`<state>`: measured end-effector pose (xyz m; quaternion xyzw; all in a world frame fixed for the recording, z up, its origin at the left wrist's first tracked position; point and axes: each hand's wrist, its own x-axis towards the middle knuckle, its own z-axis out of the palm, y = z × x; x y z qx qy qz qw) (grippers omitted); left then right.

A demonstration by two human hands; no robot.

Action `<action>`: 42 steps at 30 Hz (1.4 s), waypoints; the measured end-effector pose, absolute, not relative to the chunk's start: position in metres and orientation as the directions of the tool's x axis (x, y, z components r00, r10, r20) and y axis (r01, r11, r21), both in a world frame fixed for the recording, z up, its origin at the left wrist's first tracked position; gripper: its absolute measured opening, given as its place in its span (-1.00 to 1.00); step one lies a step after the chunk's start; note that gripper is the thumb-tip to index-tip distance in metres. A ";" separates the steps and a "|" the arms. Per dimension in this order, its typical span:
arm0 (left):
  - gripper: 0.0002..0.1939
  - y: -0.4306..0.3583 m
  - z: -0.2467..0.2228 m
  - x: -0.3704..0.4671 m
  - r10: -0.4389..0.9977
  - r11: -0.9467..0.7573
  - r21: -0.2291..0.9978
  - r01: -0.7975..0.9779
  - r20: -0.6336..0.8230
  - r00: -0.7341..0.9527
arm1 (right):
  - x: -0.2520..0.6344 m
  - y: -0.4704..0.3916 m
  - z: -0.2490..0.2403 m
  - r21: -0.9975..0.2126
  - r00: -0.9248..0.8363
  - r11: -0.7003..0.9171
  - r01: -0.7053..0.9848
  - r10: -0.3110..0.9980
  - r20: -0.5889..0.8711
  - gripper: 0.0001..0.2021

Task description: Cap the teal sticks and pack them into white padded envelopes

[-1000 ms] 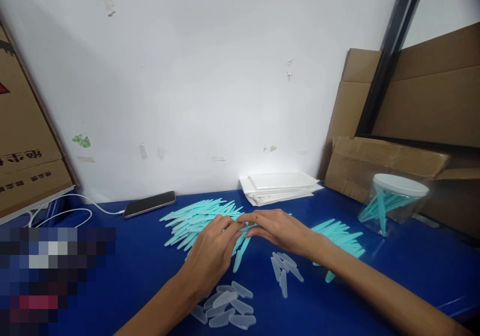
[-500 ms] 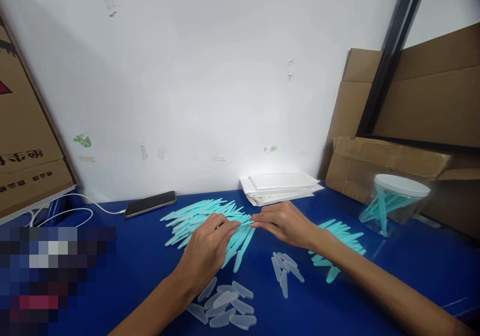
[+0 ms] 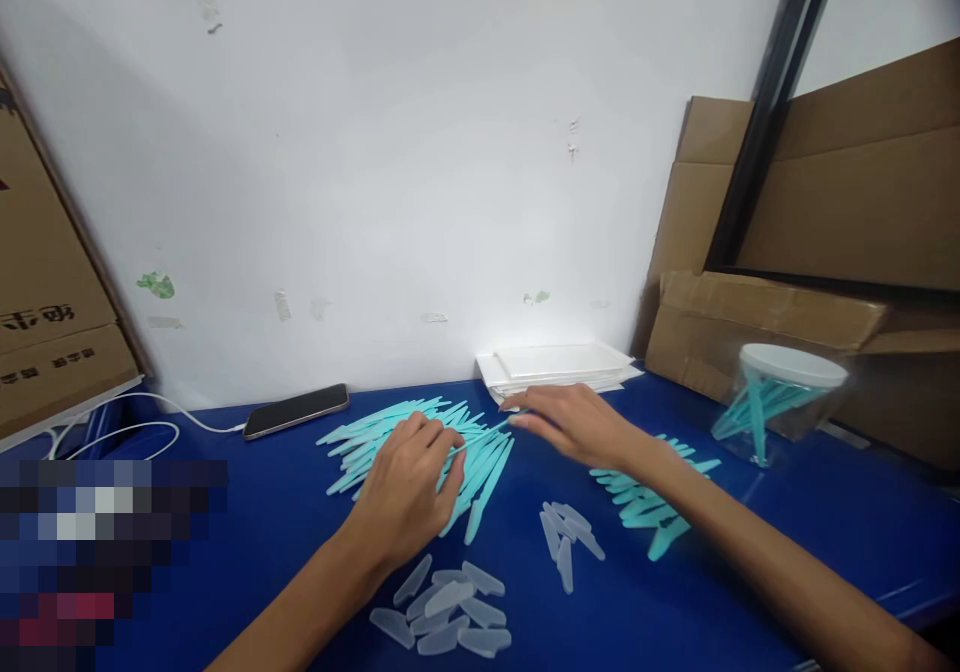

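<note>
My left hand (image 3: 420, 477) reaches over the left pile of turquoise sticks (image 3: 487, 482), its thumb and fingers pinching one turquoise stick (image 3: 484, 436). That stick slants up to the right, where the fingertips of my right hand (image 3: 574, 424) close on its other end. A smaller pile of turquoise sticks (image 3: 637, 502) lies beneath my right forearm, which hides part of it. Nearer the front are several translucent caps (image 3: 450, 597), with a smaller group of translucent caps (image 3: 566, 542) to their right.
Behind my hands lies a stack of white sheets (image 3: 562, 360). A phone (image 3: 296, 410) with a white cable lies at the back left. On the right, a clear container with a white lid (image 3: 793, 365) holds turquoise sticks, beside cardboard (image 3: 765, 307). Another cardboard box (image 3: 60, 252) stands left.
My right hand has moved slightly up and away from my left hand, so more of the stick shows between them. The camera view has shifted a little.
</note>
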<state>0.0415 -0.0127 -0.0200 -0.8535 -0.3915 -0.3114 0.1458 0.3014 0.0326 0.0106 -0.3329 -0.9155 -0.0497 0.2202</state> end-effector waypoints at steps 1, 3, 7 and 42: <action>-0.81 -0.011 -0.018 0.038 0.583 -0.621 -0.032 0.783 0.648 0.490 | 0.308 0.038 0.013 -0.073 -0.642 0.742 0.666 0.620 0.451 -0.60; -0.79 -0.007 -0.015 0.031 0.605 -0.548 -0.107 0.830 0.634 0.481 | 0.322 0.049 0.017 -0.147 -0.555 0.670 0.728 0.702 0.447 -0.58; -0.79 0.000 -0.014 0.024 0.670 -0.387 -0.270 0.882 0.574 0.470 | 0.348 0.066 0.021 -0.353 -0.531 0.578 0.736 0.816 0.228 -0.61; -0.95 -0.050 0.012 0.046 0.701 -0.640 0.493 0.589 0.060 0.711 | 0.336 0.064 0.013 -0.284 -0.560 0.621 0.731 0.783 0.271 -0.65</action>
